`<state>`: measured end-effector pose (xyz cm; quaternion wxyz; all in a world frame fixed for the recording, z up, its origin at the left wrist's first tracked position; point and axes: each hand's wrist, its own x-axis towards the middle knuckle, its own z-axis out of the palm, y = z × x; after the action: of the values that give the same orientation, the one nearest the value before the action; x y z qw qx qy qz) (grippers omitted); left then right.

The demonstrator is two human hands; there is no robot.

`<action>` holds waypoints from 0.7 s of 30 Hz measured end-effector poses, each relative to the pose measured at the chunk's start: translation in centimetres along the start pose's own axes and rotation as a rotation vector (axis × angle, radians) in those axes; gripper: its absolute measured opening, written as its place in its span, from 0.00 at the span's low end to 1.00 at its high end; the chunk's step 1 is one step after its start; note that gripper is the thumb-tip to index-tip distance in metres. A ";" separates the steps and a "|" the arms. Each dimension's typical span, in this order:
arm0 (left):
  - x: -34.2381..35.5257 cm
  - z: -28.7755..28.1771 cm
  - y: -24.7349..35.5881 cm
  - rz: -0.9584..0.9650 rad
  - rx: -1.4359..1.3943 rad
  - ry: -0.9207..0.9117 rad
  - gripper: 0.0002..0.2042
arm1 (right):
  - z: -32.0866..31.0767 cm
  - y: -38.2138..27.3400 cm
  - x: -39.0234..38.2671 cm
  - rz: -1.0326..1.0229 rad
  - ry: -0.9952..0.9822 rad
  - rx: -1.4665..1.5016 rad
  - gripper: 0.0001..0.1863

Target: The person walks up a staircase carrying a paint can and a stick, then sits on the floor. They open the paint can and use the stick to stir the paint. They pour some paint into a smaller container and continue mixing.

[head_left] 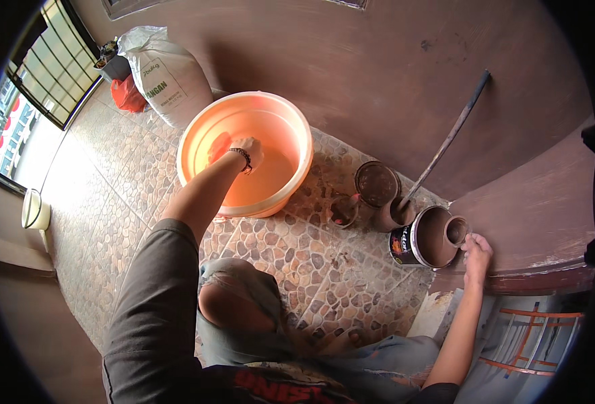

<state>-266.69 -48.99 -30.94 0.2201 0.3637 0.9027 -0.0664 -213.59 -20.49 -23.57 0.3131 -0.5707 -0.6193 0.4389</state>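
Observation:
My left hand (pixel 248 152), with a dark bracelet at the wrist, reaches inside a large orange plastic basin (pixel 299 138). Its fingers look closed, and a reddish-orange patch (pixel 219 146) shows beside them; I cannot make out what it is or whether I grip it. At the right, my right hand (pixel 476 254) pinches the edge of a small round cup (pixel 456 230) coated in brown. The cup is tilted at the rim of a dark paint bucket (pixel 434 237) that is brown inside.
Near the bucket stand a brown-smeared pot (pixel 398 214) with a long stick (pixel 449 138), a round brown lid or container (pixel 377 184) and a small stained container (pixel 343 210). A white sack (pixel 169 77) leans on the wall behind the basin. A pale pail (pixel 36 210) is far left.

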 end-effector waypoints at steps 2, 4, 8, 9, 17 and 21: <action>1.6 1.7 0.2 -0.009 0.080 0.074 0.13 | -0.4 -0.5 -0.7 -0.021 0.005 -0.007 0.07; 3.3 3.6 0.0 0.011 0.152 0.104 0.14 | -1.1 -1.2 -1.5 -0.014 0.014 0.011 0.07; 6.2 7.2 -0.6 0.038 0.163 -0.126 0.13 | -1.8 -2.1 -2.6 -0.033 0.054 -0.040 0.07; 6.8 7.8 -0.5 0.053 0.173 -0.197 0.13 | -1.7 -2.2 -2.8 -0.051 0.042 -0.048 0.08; 7.3 6.4 -1.3 0.021 -0.555 -0.452 0.12 | -2.2 -0.1 -1.6 0.012 -0.104 0.058 0.09; 3.2 2.6 -2.9 0.028 -0.977 -0.337 0.12 | -3.0 2.2 1.4 0.131 -0.084 0.006 0.20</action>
<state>-269.81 -49.83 -34.79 0.5076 0.2146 0.7755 0.3082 -210.17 -18.62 -24.41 0.2593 -0.5902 -0.5921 0.4836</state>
